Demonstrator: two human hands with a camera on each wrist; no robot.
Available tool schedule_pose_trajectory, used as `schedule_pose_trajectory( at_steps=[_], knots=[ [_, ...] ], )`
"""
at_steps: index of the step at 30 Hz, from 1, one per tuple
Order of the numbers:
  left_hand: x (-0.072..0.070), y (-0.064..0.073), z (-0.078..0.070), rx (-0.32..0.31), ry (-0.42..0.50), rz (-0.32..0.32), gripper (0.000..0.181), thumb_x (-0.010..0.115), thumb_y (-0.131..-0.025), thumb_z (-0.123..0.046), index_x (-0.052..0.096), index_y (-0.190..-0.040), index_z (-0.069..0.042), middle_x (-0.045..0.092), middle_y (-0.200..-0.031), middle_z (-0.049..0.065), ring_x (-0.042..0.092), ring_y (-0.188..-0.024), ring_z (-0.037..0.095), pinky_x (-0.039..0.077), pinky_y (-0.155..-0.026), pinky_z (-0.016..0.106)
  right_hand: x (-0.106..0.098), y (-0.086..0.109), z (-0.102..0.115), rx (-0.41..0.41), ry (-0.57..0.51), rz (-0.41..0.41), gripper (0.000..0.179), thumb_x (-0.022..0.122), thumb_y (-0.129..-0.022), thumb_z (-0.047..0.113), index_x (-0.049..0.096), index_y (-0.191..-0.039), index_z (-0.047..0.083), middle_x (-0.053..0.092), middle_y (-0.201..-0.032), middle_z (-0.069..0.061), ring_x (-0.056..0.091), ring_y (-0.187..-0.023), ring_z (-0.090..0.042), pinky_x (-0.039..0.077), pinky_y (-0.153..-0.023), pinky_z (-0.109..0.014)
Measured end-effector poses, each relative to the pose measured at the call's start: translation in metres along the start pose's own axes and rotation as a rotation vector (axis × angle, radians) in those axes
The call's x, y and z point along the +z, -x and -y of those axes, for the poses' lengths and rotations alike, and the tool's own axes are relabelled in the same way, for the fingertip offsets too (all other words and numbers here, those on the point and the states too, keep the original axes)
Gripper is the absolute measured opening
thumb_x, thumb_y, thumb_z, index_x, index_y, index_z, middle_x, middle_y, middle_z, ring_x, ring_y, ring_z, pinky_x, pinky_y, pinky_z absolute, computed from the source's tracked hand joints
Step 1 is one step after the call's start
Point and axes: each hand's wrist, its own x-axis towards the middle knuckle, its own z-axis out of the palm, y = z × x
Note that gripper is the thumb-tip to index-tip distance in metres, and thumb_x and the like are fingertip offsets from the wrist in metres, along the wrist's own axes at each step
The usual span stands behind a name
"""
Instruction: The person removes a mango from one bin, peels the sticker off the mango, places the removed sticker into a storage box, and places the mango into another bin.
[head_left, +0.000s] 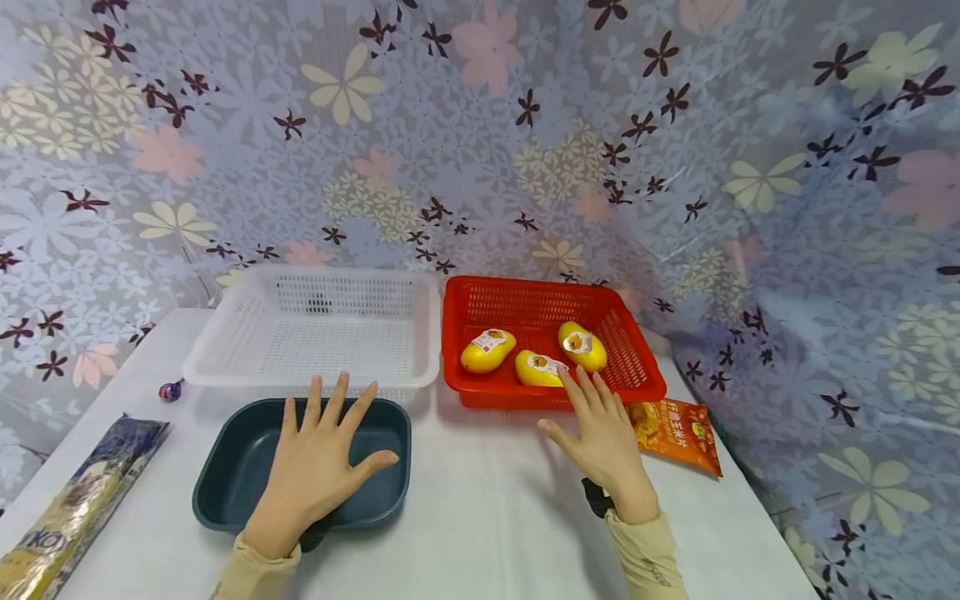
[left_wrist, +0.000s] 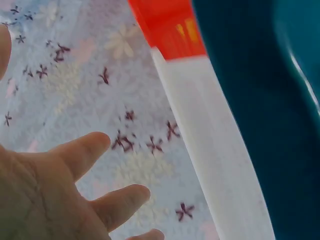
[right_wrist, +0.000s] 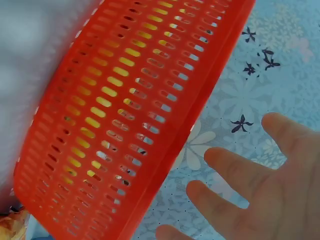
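My left hand (head_left: pixel 317 468) is spread over the dark teal basin (head_left: pixel 217 467), fingers straight and holding nothing. In the left wrist view its fingers reach out beside the basin's wall (left_wrist: pixel 235 100). With fingers extended, my right hand (head_left: pixel 606 437) hovers at the front rim of the red basket (head_left: pixel 480 392), also holding nothing. Three yellow mangoes with stickers lie in that basket: a left mango (head_left: pixel 480 357), a front mango (head_left: pixel 531 371) partly hidden by the fingertips, and a right mango (head_left: pixel 592 357). Through the red basket's slotted wall (right_wrist: pixel 165 125), yellow shows in the right wrist view.
A white basket (head_left: pixel 315 367) stands behind the basin, left of the red one. An orange snack bag (head_left: pixel 678 433) lies at the right, partly under the red basket's rim. At the left are a wrapped lollipop (head_left: pixel 170 391) and a long yellow-and-blue packet (head_left: pixel 82 500). A floral curtain (head_left: pixel 480 150) hangs behind.
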Motion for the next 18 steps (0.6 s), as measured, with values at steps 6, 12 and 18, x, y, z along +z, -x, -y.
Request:
schedule_pose_trajectory(
  at_steps=[6, 12, 18],
  knots=[
    [0.01, -0.01, -0.027, 0.042, 0.04, -0.005, 0.083, 0.055, -0.084, -0.068, 0.035, -0.151, -0.024, 0.029, -0.158, 0.016, 0.015, -0.147, 0.046, 0.017, -0.11, 0.072, -0.003, -0.017, 0.0, -0.013, -0.03, -0.005, 0.081, 0.057, -0.089, 0.058, 0.026, -0.154, 0.02, 0.031, -0.157, -0.018, 0.028, -0.144, -0.041, 0.027, -0.113, -0.062],
    [0.025, -0.025, -0.061, 0.114, 0.126, 0.005, 0.083, 0.054, -0.085, -0.066, 0.035, -0.151, -0.02, 0.03, -0.158, 0.015, 0.019, -0.147, 0.044, 0.019, -0.112, 0.07, -0.013, -0.042, 0.004, -0.044, -0.08, 0.04, 0.081, 0.055, -0.09, 0.059, 0.025, -0.155, 0.022, 0.03, -0.157, -0.016, 0.027, -0.144, -0.042, 0.024, -0.114, -0.062],
    [0.045, -0.043, -0.089, 0.159, 0.211, -0.004, 0.08, 0.054, -0.087, -0.062, 0.039, -0.149, -0.014, 0.034, -0.156, 0.016, 0.023, -0.146, 0.043, 0.023, -0.112, 0.067, -0.026, -0.075, 0.006, -0.066, -0.205, 0.135, 0.084, 0.065, -0.088, 0.049, 0.023, -0.155, 0.022, 0.031, -0.157, -0.014, 0.028, -0.143, -0.044, 0.027, -0.111, -0.066]
  ],
)
